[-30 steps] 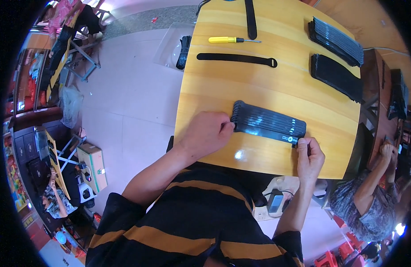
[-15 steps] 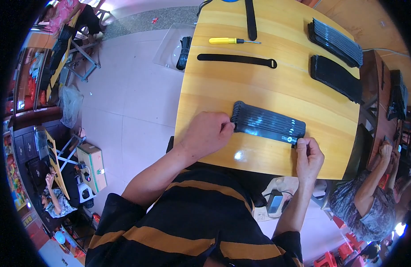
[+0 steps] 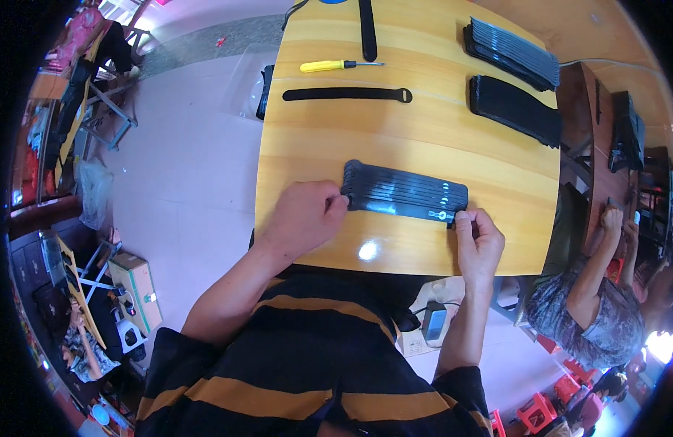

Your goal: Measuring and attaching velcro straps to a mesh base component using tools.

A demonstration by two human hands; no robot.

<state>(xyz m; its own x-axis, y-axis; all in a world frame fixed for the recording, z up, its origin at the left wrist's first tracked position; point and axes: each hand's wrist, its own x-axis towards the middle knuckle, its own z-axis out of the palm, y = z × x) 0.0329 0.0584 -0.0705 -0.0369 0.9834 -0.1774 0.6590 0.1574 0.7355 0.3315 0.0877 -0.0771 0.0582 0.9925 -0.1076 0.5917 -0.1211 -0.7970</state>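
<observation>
A fanned row of overlapping black hook-and-loop straps [image 3: 405,191] lies on the yellow wooden table near its front edge. Its shiny side faces up, with pale marks at the right end. My left hand [image 3: 307,215] is closed at the near left corner, thumb and finger pinching a strap end. At the near right corner, my right hand [image 3: 480,240] pinches the other end of the nearest strap between thumb and forefinger. Beyond the row lies a single strap [image 3: 347,94] with a slotted eye at its right end.
A yellow-handled screwdriver [image 3: 325,65] lies beyond the single strap, close to another black strap [image 3: 367,33]. Two strap stacks, one grey and shiny [image 3: 515,54] and one matt black [image 3: 515,109], sit at the far right. A co-worker [image 3: 591,306] works at a table on the right.
The whole view has shifted, so the table and both hands appear further left and slightly higher. Both hands keep their pinch at the ends of the strap row, which lies much as before.
</observation>
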